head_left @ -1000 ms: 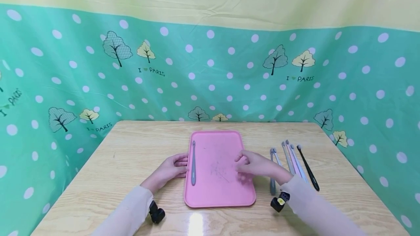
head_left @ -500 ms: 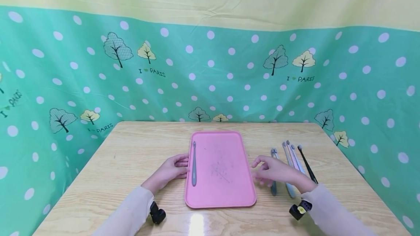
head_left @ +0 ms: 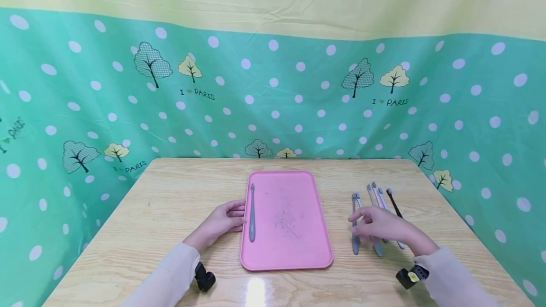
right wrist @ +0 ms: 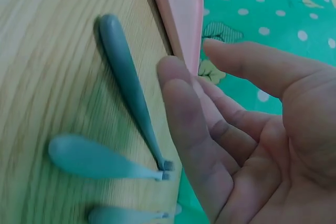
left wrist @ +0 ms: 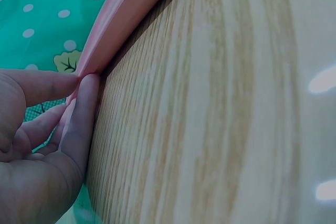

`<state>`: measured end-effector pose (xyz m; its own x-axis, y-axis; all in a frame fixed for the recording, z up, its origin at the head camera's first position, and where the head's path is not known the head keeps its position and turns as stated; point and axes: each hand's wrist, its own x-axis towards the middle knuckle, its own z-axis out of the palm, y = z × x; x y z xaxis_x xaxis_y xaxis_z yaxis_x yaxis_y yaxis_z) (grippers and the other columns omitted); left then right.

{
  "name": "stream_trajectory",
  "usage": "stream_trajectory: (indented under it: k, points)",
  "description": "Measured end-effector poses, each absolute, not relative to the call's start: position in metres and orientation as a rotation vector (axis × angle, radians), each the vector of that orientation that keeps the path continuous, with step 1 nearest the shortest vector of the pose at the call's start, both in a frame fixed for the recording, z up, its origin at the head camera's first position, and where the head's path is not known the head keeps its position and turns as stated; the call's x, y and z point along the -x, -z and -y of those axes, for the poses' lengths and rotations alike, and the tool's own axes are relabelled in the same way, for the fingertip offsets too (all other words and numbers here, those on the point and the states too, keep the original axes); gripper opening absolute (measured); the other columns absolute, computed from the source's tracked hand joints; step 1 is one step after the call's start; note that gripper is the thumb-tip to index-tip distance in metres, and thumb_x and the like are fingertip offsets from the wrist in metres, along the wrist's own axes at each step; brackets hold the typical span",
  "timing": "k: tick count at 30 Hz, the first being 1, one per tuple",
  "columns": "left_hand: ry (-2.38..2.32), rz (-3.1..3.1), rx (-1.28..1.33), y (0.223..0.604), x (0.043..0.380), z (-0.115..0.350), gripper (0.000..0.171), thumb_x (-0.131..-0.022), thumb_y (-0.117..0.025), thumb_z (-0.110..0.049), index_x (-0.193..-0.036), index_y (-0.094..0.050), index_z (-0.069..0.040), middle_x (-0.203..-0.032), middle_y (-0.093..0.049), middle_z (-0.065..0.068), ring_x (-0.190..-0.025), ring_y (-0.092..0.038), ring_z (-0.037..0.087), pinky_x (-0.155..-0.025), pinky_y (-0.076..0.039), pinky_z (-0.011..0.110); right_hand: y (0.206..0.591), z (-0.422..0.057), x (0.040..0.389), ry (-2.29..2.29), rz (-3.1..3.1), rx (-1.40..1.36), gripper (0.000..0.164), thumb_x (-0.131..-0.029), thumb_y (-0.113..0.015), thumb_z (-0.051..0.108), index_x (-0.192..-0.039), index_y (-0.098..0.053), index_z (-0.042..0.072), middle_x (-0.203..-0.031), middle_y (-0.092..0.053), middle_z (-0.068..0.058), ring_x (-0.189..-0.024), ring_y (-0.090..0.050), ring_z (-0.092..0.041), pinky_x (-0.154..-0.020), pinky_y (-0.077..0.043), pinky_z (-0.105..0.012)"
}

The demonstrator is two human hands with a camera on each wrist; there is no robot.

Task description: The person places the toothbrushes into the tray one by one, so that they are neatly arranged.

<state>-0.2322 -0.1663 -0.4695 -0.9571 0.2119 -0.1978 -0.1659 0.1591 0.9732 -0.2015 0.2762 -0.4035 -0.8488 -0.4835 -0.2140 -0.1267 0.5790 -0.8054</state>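
Note:
A pink tray lies flat on the table, with a grey toothbrush along its left side. My left hand touches the tray's left edge; in the left wrist view its thumb and fingertips meet the rim. My right hand hovers over the loose toothbrushes right of the tray, thumb and fingers apart. Beneath its fingertips is a dark grey toothbrush, beside a light blue toothbrush and another toothbrush. The right hand holds nothing. It partly hides several handles in the head view.
A black toothbrush lies at the group's right end. All the loose brushes point their heads toward the back. The wooden table ends at a green dotted curtain hanging behind and at both sides.
My right hand has moved right, from over the tray to above the loose toothbrushes. The left hand, the tray and the brush on it have stayed in place.

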Motion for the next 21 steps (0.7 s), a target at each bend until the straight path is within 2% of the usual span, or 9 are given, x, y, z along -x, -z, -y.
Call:
stream_trajectory:
  k: [7,14,21]
  points:
    - [-1.868,-2.151,-0.047,0.47,0.233,0.166,0.06,-0.094,-0.068,-0.002,-0.148,-0.044,-0.001,-0.131,-0.057,0.016,-0.113,-0.062,0.025,-0.089,-0.06,0.035,0.407,-0.285,0.197,1.162,-2.434,0.4,0.043,-0.094,-0.069,0.017,-0.125,-0.057,-0.011,-0.075,-0.066,-0.011,-0.063,-0.064,-0.025,-0.053,-0.059,-0.033]
    - [-1.877,-2.128,-0.074,0.471,0.232,0.167,0.06,-0.093,-0.068,-0.001,-0.148,-0.042,0.002,-0.133,-0.055,0.02,-0.114,-0.061,0.027,-0.089,-0.06,0.035,0.415,-0.284,0.191,1.216,-2.409,0.274,0.058,-0.09,-0.075,0.017,-0.13,-0.047,-0.015,-0.072,-0.065,-0.013,-0.058,-0.064,-0.023,-0.052,-0.062,-0.035]
    - [-1.865,-2.148,-0.058,0.47,0.231,0.166,0.061,-0.093,-0.069,-0.003,-0.148,-0.043,0.0,-0.132,-0.055,0.018,-0.114,-0.061,0.026,-0.089,-0.061,0.035,0.422,-0.279,0.19,1.2,-2.419,0.25,0.067,-0.088,-0.077,0.017,-0.133,-0.04,-0.017,-0.071,-0.066,-0.013,-0.057,-0.064,-0.021,-0.05,-0.061,-0.034]
